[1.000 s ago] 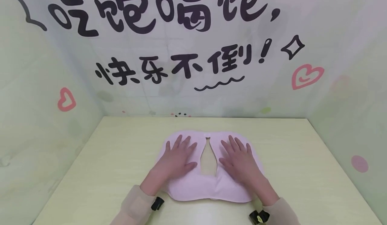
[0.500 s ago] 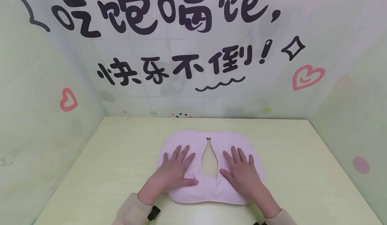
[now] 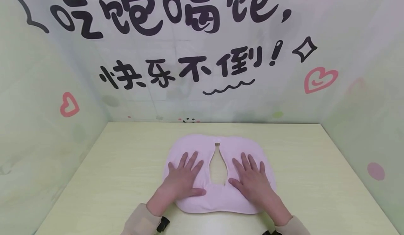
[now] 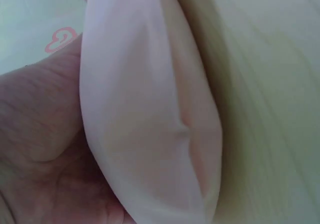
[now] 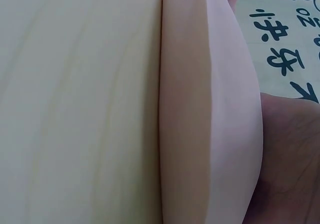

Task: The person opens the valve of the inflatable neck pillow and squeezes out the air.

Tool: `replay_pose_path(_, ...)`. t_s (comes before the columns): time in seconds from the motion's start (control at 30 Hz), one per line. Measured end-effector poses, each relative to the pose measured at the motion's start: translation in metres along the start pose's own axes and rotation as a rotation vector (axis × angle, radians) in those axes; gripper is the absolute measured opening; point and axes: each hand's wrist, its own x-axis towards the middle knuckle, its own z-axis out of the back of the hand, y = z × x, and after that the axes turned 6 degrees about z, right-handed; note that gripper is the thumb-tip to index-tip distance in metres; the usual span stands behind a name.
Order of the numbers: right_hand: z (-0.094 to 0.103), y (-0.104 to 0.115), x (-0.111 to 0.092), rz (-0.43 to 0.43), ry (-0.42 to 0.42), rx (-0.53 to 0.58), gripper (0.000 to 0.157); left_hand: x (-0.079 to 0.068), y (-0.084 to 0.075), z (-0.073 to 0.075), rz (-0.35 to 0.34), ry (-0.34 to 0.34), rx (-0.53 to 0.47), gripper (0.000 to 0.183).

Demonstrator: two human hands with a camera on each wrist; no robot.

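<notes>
A pink cushion-like pillow [image 3: 217, 200] lies flat on the table, with a teardrop-shaped opening in its middle that shows the wood beneath. My left hand [image 3: 181, 179] rests palm down on its left half, fingers spread and thumb pointing toward the opening. On the right half lies my right hand [image 3: 254, 184], also palm down with spread fingers. In the left wrist view the pillow's rounded side [image 4: 140, 103] bulges beside the palm. The right wrist view shows its seamed edge [image 5: 210, 103] against the tabletop, the palm [image 5: 290, 159] on top.
The light wooden table [image 3: 120, 165] extends around the pillow on all sides. Behind it stands a pale wall [image 3: 176, 105] with large black lettering and pink hearts. Side walls close in the table at left and right.
Both hands have slid toward the near edge of the pillow, mostly in the first half second. The pillow stays in about the same place; the hands barely differ since then.
</notes>
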Motion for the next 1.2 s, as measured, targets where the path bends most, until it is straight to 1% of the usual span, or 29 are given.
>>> replay_pose_path(0.23, 0.001, 0.003, 0.0, 0.005, -0.012, -0.015, 0.066, -0.002, -0.001, -0.005, 0.003, -0.021, 0.076, 0.099)
replay_pose_path(0.37, 0.001, 0.003, 0.001, 0.0, -0.009, -0.026, 0.065, -0.002, -0.001, -0.007, -0.002, -0.034, 0.086, 0.098)
replay_pose_path(0.5, 0.002, 0.003, -0.001, 0.004, -0.013, -0.043, 0.067, -0.002, -0.001, -0.005, -0.01, -0.03, 0.071, 0.097)
replay_pose_path(0.6, 0.006, 0.006, -0.003, 0.022, -0.032, -0.04, 0.071, -0.003, 0.001, -0.003, -0.018, -0.035, 0.034, 0.094)
replay_pose_path(0.73, 0.013, 0.013, -0.007, 0.058, -0.073, -0.034, 0.074, -0.003, 0.003, 0.004, -0.038, -0.073, -0.012, 0.086)
replay_pose_path(0.83, 0.018, 0.019, -0.009, 0.078, -0.088, -0.047, 0.073, -0.004, 0.001, 0.011, -0.066, -0.108, -0.032, 0.081)
replay_pose_path(0.93, 0.02, 0.024, -0.009, 0.09, -0.07, -0.055, 0.073, -0.004, -0.004, 0.015, -0.084, -0.122, -0.039, 0.08)
replay_pose_path(1.03, 0.017, 0.027, -0.009, 0.1, -0.046, -0.051, 0.074, -0.002, -0.011, 0.015, -0.097, -0.121, -0.031, 0.081)
replay_pose_path(1.2, 0.009, 0.031, -0.008, 0.114, -0.007, -0.061, 0.076, -0.001, -0.018, 0.003, -0.145, -0.116, 0.018, 0.083)
